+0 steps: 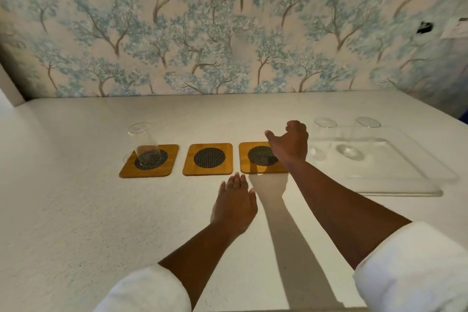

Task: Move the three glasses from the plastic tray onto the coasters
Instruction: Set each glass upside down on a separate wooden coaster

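Observation:
Three wooden coasters with dark mesh circles lie in a row. A clear glass (145,143) stands on the left coaster (149,161). The middle coaster (208,159) and the right coaster (260,157) are bare. Two clear glasses (323,138) (364,134) stand on the clear plastic tray (395,180) at the right. My right hand (288,143) hovers above the right coaster's right edge, fingers apart, holding nothing, a little left of the nearer tray glass. My left hand (234,204) rests flat near the table's front, below the middle coaster, fingers together and empty.
The white table (76,210) runs back to a wall with blue tree wallpaper (228,33). A white ledge (10,88) rises at the far left. Both forearms wear rolled white sleeves.

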Available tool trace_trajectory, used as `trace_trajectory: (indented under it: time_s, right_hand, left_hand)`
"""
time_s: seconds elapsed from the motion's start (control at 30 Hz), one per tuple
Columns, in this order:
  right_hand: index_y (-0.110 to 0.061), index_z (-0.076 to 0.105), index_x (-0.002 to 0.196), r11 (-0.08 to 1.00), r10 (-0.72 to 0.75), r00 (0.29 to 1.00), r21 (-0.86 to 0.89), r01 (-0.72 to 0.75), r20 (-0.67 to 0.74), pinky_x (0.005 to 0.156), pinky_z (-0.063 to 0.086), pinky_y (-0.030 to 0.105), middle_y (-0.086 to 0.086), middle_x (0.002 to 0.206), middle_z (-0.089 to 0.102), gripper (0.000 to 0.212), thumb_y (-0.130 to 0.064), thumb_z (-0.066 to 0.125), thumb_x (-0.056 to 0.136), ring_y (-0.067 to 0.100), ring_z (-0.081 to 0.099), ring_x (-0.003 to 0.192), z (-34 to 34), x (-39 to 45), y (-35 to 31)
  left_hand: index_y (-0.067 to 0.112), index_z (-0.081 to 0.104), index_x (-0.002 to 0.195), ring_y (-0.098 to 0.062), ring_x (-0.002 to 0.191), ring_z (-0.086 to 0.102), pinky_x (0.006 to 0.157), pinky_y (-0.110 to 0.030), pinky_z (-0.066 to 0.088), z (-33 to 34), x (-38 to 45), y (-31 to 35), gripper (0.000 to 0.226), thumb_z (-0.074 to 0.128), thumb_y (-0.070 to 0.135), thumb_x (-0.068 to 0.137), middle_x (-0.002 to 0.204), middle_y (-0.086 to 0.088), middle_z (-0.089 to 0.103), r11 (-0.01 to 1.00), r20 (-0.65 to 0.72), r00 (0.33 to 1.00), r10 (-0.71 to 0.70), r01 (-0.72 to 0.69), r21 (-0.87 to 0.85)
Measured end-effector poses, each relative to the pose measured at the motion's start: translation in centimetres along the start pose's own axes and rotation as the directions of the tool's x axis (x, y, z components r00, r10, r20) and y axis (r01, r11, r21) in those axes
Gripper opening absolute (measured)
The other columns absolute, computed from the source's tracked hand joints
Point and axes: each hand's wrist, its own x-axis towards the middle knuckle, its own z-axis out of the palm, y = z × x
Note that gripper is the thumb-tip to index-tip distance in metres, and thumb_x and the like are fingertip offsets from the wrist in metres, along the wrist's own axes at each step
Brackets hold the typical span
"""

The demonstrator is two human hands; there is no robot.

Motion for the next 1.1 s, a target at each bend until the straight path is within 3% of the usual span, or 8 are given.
trace_trajectory:
  time_s: [0.23,0.5,0.63,0.8,1.1]
  right_hand:
    - [-0.007,0.051,0.114,0.993,0.105,0.977,-0.037,-0.114,-0.186,0.088,0.049,0.046,0.013,0.122,0.050,0.053,-0.039,0.074,0.078,0.034,0.044,0.116,-2.7,1.7,2.8]
    - [-0.007,0.043,0.117,0.945,0.276,0.900,-0.076,-0.318,-0.339,0.083,0.045,0.047,0.014,0.125,0.043,0.069,-0.041,0.077,0.068,0.035,0.042,0.114,-3.3,4.0,5.2]
    - [-0.006,0.035,0.132,0.912,0.360,0.882,-0.083,-0.401,-0.305,0.087,0.043,0.047,0.014,0.132,0.040,0.087,-0.042,0.078,0.065,0.033,0.040,0.119,-3.1,5.1,6.1]
    - [-0.006,0.021,0.147,0.916,0.393,0.901,-0.013,-0.402,-0.183,0.098,0.040,0.051,0.012,0.149,0.034,0.100,-0.038,0.078,0.072,0.035,0.035,0.134,-2.4,6.2,7.0]
    - [-0.009,0.028,0.146,0.904,0.425,0.896,0.120,-0.411,-0.130,0.105,0.040,0.051,0.010,0.148,0.037,0.079,-0.025,0.067,0.079,0.034,0.035,0.134,-2.4,7.6,7.5]
  left_hand:
    - [0.013,0.024,0.149,-0.029,0.147,0.014,0.117,-0.039,0.007,1.1,-0.2,1.4,0.063,0.013,0.048,0.098,0.159,-0.010,0.021,0.999,-0.009,0.999,0.034,-0.034,-0.010]
    - [0.016,0.018,0.151,-0.025,0.148,0.008,0.119,-0.038,0.004,1.1,-0.5,1.4,0.062,0.013,0.049,0.098,0.161,-0.006,0.013,0.999,-0.029,0.999,0.030,-0.032,-0.040]
    - [0.018,0.015,0.152,-0.023,0.148,0.004,0.120,-0.038,0.004,0.9,-0.6,1.5,0.062,0.012,0.050,0.098,0.162,-0.004,0.009,0.999,-0.022,0.999,0.028,-0.029,-0.042]
    - [0.019,0.013,0.152,-0.021,0.149,0.002,0.121,-0.037,0.003,0.9,-0.6,1.5,0.062,0.012,0.051,0.098,0.162,-0.002,0.007,0.999,-0.020,1.000,0.023,-0.024,-0.044]
    - [0.022,0.015,0.152,-0.019,0.148,0.004,0.116,-0.032,-0.003,1.2,-0.4,1.5,0.064,0.012,0.053,0.097,0.162,0.000,0.010,0.999,-0.068,0.998,0.012,-0.016,-0.049]
